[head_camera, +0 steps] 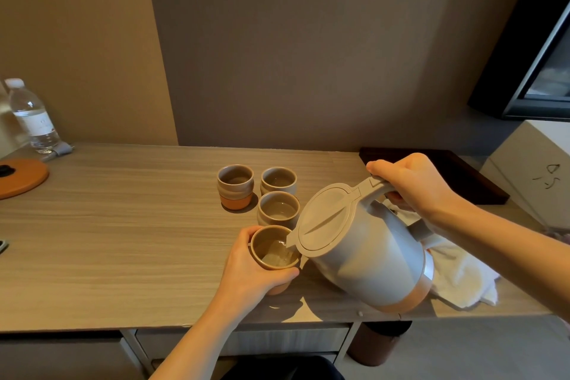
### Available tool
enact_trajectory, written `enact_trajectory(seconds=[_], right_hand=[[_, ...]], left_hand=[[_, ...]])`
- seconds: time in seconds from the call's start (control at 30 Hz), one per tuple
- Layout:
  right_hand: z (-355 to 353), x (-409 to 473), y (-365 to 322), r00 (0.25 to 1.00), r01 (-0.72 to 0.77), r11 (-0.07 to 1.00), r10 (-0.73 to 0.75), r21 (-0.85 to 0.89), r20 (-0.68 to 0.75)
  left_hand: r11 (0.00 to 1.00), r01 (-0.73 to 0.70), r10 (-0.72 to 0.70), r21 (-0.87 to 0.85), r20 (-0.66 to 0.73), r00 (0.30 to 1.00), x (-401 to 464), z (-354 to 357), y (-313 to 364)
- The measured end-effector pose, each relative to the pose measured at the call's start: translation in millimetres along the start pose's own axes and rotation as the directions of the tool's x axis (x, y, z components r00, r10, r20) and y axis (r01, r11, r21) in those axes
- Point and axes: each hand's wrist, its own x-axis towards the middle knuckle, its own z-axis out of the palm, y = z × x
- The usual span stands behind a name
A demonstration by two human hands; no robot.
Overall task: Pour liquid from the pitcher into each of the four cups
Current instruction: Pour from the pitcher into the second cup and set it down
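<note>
My right hand (pixel 415 185) grips the handle of a grey pitcher (pixel 367 251) with an orange base band, tilted left so its spout hangs over the nearest cup (pixel 275 251). My left hand (pixel 249 271) wraps around that cup near the table's front edge; clear liquid lies inside it. Behind it stands a second cup (pixel 278 209) and a third cup (pixel 278 179), both showing liquid. A fourth cup (pixel 235 186), grey with an orange foot, sits at the back left; I cannot tell whether it holds liquid.
A white cloth (pixel 462 278) lies under and right of the pitcher. A dark tray (pixel 462 173) sits at the back right beside a white box (pixel 530 170). At far left stand a water bottle (pixel 30 117) and an orange round pad (pixel 21 177).
</note>
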Motion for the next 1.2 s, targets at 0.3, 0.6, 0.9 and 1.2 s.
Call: enact_trajectory(seconds=[0.3, 0.6, 0.9, 1.2], right_hand=[[-3.0, 0.6, 4.4, 1.0, -0.019, 0.995, 0.019, 0.098, 0.001], [-6.7, 2.2, 13.9, 0.995, -0.065, 0.954, 0.085, 0.291, -0.058], [-8.6, 4.7, 17.0, 0.979, -0.107, 0.886, 0.173, 0.452, -0.107], [-9.4, 11.9, 21.5, 0.957, -0.148, 0.836, 0.256, 0.528, -0.137]], left_hand=[[1.0, 0.015, -0.015, -0.027, -0.002, 1.0, 0.5, -2.1, 6.9], [0.997, -0.017, 0.014, -0.069, -0.046, 0.999, 6.1, -9.1, 22.3], [0.997, -0.044, 0.038, -0.066, -0.091, 0.995, 21.3, -24.2, 36.8], [0.997, -0.027, 0.015, -0.079, -0.148, 0.989, 39.2, -43.4, 33.1]])
